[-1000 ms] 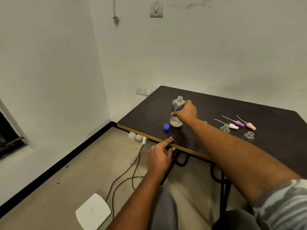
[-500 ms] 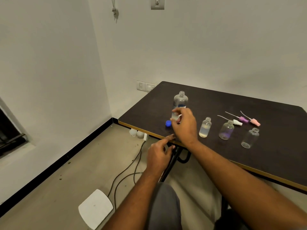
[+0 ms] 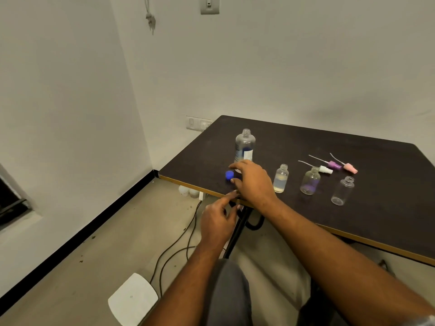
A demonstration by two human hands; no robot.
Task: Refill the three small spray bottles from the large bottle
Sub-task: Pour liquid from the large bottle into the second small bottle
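Both hands empty, the right hand point(image 3: 253, 182) hovers open near the blue cap point(image 3: 229, 175) at the surface's point(image 3: 376, 220) near edge, the left hand point(image 3: 217, 222) loosely curled below it; capping the uncapped large bottle point(image 3: 244, 147) would call for a steadying grip.

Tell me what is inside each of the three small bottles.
The left small bottle holds pale liquid in its lower half. The middle small bottle shows only a purple tint near its base; liquid cannot be told. The right small bottle looks empty.
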